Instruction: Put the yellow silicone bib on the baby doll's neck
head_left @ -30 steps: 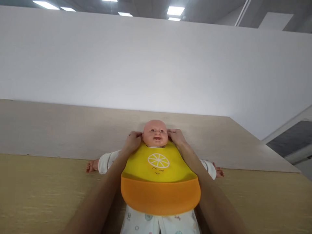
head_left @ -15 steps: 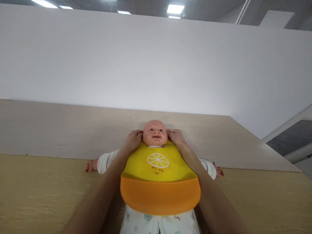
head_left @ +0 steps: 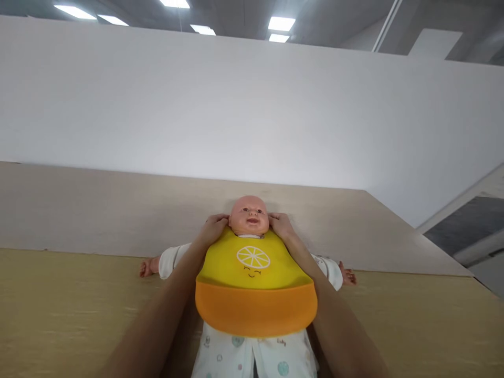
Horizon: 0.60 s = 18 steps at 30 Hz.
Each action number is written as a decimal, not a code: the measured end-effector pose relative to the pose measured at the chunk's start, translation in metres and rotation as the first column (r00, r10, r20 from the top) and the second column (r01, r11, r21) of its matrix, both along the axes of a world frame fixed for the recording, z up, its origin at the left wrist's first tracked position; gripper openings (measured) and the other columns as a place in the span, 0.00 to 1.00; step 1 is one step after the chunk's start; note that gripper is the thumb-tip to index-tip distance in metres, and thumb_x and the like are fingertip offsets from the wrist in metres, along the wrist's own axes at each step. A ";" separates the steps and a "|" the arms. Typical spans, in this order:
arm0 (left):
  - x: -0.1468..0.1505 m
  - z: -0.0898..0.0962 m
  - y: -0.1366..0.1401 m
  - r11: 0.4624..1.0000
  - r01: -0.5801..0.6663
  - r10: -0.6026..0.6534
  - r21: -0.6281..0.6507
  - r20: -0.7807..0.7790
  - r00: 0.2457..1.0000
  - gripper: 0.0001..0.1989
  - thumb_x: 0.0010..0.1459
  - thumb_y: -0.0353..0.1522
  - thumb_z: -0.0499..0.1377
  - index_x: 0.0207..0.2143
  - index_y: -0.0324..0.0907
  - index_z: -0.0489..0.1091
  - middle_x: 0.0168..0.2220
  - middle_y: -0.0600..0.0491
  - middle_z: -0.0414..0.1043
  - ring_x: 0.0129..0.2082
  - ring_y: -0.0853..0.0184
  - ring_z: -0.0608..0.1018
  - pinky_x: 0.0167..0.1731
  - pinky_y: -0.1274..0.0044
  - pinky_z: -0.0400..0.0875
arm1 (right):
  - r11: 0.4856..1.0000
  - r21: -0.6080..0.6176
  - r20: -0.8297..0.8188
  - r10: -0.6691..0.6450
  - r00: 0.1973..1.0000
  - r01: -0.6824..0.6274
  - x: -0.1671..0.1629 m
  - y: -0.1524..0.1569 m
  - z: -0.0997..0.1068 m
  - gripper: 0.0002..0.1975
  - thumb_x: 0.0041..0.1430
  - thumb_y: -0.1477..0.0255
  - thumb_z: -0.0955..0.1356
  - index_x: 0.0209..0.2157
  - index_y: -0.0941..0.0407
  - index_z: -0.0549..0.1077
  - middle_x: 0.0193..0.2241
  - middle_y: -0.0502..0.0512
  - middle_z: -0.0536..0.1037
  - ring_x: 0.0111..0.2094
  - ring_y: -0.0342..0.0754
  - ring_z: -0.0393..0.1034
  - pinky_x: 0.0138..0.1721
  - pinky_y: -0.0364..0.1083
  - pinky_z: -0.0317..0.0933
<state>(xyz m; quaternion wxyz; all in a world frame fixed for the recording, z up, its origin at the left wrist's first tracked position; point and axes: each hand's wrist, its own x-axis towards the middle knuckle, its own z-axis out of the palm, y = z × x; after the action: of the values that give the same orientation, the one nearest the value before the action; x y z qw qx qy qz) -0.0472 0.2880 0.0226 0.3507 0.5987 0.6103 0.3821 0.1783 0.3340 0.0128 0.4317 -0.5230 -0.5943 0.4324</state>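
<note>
A baby doll [head_left: 249, 214] in a white patterned sleepsuit lies on its back on the table, arms spread out to both sides. A yellow bib [head_left: 254, 275] with a lemon-slice face and an orange catch pocket covers its chest. My left hand [head_left: 212, 230] is at the doll's neck on the left side of the head, fingers curled on the bib's neck strap. My right hand [head_left: 280, 226] does the same on the right side. The strap ends behind the neck are hidden.
The doll lies across the seam between a yellowish tabletop [head_left: 59, 310] near me and a pale wooden tabletop [head_left: 98, 205] beyond it. A white wall [head_left: 236, 115] stands behind. The table's right edge drops off near a dark floor area [head_left: 464, 223].
Both hands stay at the doll's neck. The view has shifted slightly, so the doll and bib sit a little lower and smaller; more of the sleepsuit legs shows.
</note>
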 end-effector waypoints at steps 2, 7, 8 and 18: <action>-0.002 -0.006 0.002 1.000 0.007 -0.006 -0.015 0.089 0.996 0.18 0.45 0.35 0.49 0.31 0.41 0.76 0.37 0.51 0.79 0.44 0.59 0.75 0.48 0.72 0.65 | 1.000 0.002 0.013 0.009 1.000 -0.009 0.001 0.001 -0.002 0.12 0.39 0.64 0.63 0.15 0.58 0.71 0.15 0.48 0.67 0.23 0.43 0.58 0.26 0.42 0.52; 0.001 -0.007 0.003 0.998 0.045 -0.037 -0.034 0.204 0.978 0.17 0.42 0.34 0.50 0.29 0.41 0.77 0.36 0.52 0.80 0.44 0.57 0.76 0.49 0.69 0.66 | 0.996 -0.081 -0.118 0.037 0.992 -0.047 0.001 -0.005 -0.002 0.12 0.38 0.65 0.64 0.20 0.58 0.76 0.20 0.50 0.75 0.26 0.45 0.64 0.30 0.43 0.57; 0.002 -0.005 0.003 0.998 0.055 -0.046 -0.037 0.218 0.975 0.17 0.41 0.33 0.50 0.29 0.41 0.77 0.35 0.51 0.80 0.43 0.58 0.76 0.47 0.69 0.68 | 0.994 -0.094 -0.176 0.041 0.984 -0.058 0.001 -0.008 -0.001 0.13 0.38 0.66 0.64 0.21 0.58 0.77 0.23 0.51 0.77 0.27 0.46 0.66 0.32 0.44 0.59; 0.008 -0.001 0.005 0.992 0.127 -0.122 0.002 0.301 0.946 0.15 0.36 0.29 0.52 0.26 0.41 0.77 0.29 0.51 0.80 0.39 0.57 0.78 0.42 0.68 0.72 | 0.998 -0.040 -0.248 -0.050 0.968 0.041 0.000 -0.020 -0.004 0.12 0.37 0.71 0.66 0.25 0.56 0.79 0.28 0.53 0.81 0.33 0.49 0.73 0.41 0.48 0.65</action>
<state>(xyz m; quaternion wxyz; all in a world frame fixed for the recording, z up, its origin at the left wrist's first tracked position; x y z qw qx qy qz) -0.0390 0.2925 0.0216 0.4680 0.5678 0.5143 0.4405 0.1786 0.3144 0.0086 0.5033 -0.4857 -0.5157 0.4947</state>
